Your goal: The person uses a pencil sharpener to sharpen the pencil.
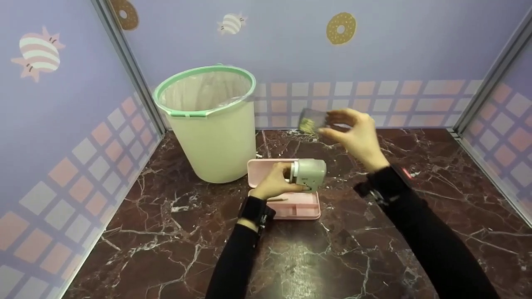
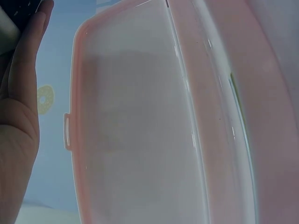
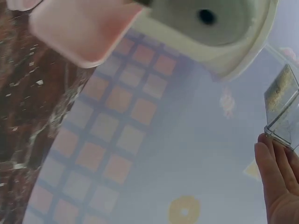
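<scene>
My left hand (image 1: 274,180) grips a pale grey-green pencil sharpener (image 1: 311,173) with a white edge, held over an open pink pencil case (image 1: 307,211). A dark round hole shows in the sharpener's body (image 3: 187,18) in the right wrist view. My right hand (image 1: 357,135), raised higher and further right, pinches a small clear shavings container (image 1: 314,121) by its edge. Yellowish pencil shavings (image 1: 307,125) lie inside it. A pencil (image 1: 277,199) rests in the case's tray, partly hidden by my left hand. The case's lid (image 2: 135,116) fills much of the left wrist view.
A tall cream trash bin (image 1: 216,145) with a green rim and a clear liner stands at the back left, beside the pencil case. Patterned panels (image 1: 291,50) enclose the dark red marbled table (image 1: 174,249) at the back and both sides.
</scene>
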{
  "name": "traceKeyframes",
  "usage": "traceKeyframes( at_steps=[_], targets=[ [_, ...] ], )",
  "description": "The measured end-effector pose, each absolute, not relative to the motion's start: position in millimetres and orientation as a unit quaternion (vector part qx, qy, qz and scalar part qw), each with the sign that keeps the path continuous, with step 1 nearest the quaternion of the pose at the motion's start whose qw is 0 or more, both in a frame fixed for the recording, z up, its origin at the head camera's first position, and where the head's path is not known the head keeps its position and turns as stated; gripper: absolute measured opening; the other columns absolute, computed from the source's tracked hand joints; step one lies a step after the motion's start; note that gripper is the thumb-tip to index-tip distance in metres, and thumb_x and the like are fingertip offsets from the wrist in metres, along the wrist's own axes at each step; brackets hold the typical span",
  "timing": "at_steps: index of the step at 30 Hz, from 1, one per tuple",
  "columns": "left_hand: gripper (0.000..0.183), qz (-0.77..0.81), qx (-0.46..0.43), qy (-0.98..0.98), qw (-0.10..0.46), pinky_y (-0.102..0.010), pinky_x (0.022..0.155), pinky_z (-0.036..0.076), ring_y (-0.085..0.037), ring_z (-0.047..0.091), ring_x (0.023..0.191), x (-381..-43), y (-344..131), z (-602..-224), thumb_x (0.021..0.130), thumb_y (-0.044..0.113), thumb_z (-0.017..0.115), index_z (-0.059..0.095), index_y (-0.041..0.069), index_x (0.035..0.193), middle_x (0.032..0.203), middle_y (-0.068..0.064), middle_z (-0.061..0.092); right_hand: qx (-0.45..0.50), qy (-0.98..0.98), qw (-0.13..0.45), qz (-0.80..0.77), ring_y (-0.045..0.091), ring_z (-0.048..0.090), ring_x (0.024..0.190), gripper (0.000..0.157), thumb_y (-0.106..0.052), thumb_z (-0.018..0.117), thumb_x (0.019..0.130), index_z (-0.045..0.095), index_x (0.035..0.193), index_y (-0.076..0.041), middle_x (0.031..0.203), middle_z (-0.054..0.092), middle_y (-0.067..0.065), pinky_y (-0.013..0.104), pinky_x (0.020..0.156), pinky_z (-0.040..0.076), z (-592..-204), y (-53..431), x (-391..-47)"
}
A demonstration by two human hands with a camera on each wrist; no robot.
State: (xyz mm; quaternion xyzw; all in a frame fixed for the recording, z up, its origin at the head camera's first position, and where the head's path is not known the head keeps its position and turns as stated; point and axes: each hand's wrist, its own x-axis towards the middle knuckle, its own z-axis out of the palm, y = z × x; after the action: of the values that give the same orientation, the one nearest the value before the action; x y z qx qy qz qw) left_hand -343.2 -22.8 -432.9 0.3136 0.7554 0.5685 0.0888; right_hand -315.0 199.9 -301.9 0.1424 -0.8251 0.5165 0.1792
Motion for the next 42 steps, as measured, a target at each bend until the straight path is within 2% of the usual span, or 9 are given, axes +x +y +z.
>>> traceKeyframes(
  at_steps=[5,16,23,28,32,35,38,42],
  targets=[
    [0.045,0.566,0.310,0.758,0.095,-0.032,0.077,0.061,-0.015,0.070,0.082,-342,-25,-432,0.072,0.012,0.085,0.067,0.003,0.112,0.102,-0.013,0.074,0.159,-0.816,0.163,0.532,0.025,0.068,0.108,0.054,-0.019,0.083,0.078,0.063,0.124,-0.001,0.120,0.069,0.018,0.029,0.098,0.055,-274,160,-339],
    [0.040,0.562,0.346,0.747,0.084,-0.031,0.074,0.061,-0.012,0.070,0.080,-342,-12,-434,0.072,0.010,0.085,0.070,0.003,0.108,0.099,-0.013,0.075,0.132,-0.832,0.209,0.497,0.022,0.071,0.101,0.047,-0.021,0.083,0.079,0.067,0.118,-0.001,0.112,0.073,0.014,0.028,0.092,0.056,-246,113,-392],
    [0.040,0.553,0.352,0.750,0.086,-0.029,0.073,0.060,-0.012,0.070,0.080,-337,-10,-437,0.072,0.013,0.086,0.069,0.004,0.107,0.097,-0.012,0.075,0.125,-0.847,0.199,0.477,0.022,0.071,0.096,0.046,-0.021,0.080,0.082,0.064,0.122,-0.002,0.115,0.070,0.012,0.024,0.083,0.058,-241,94,-401],
    [0.043,0.563,0.348,0.742,0.113,-0.031,0.081,0.061,-0.014,0.071,0.087,-333,-14,-439,0.074,0.009,0.084,0.067,0.003,0.112,0.104,-0.013,0.074,0.106,-0.867,0.205,0.442,0.015,0.069,0.089,0.048,-0.027,0.080,0.082,0.064,0.123,-0.007,0.118,0.069,0.007,0.019,0.080,0.055,-235,78,-403],
    [0.040,0.546,0.358,0.751,0.101,-0.031,0.082,0.060,-0.012,0.070,0.087,-330,-18,-443,0.074,0.011,0.084,0.068,0.006,0.111,0.103,-0.008,0.074,0.111,-0.870,0.210,0.432,0.015,0.066,0.086,0.049,-0.027,0.080,0.082,0.063,0.124,-0.007,0.119,0.068,0.007,0.020,0.079,0.054,-234,63,-404],
    [0.035,0.535,0.369,0.756,0.079,-0.030,0.079,0.060,-0.010,0.069,0.083,-328,-17,-444,0.074,0.014,0.086,0.071,0.008,0.105,0.097,-0.006,0.075,0.120,-0.874,0.217,0.417,0.015,0.064,0.089,0.051,-0.027,0.080,0.082,0.063,0.125,-0.006,0.120,0.068,0.007,0.022,0.084,0.053,-233,53,-404],
    [0.032,0.530,0.382,0.755,0.067,-0.028,0.076,0.059,-0.008,0.068,0.080,-328,-16,-445,0.074,0.016,0.086,0.072,0.007,0.101,0.093,-0.006,0.075,0.129,-0.880,0.214,0.403,0.016,0.063,0.099,0.053,-0.027,0.080,0.082,0.062,0.127,-0.006,0.123,0.066,0.007,0.022,0.091,0.052,-230,43,-404],
    [0.031,0.527,0.395,0.750,0.060,-0.023,0.070,0.057,-0.004,0.065,0.074,-327,-16,-446,0.075,0.012,0.085,0.070,-0.001,0.098,0.090,-0.014,0.074,0.150,-0.892,0.198,0.379,0.019,0.060,0.115,0.054,-0.020,0.078,0.084,0.059,0.132,-0.006,0.129,0.062,0.007,0.023,0.100,0.050,-228,29,-403]
  ],
)
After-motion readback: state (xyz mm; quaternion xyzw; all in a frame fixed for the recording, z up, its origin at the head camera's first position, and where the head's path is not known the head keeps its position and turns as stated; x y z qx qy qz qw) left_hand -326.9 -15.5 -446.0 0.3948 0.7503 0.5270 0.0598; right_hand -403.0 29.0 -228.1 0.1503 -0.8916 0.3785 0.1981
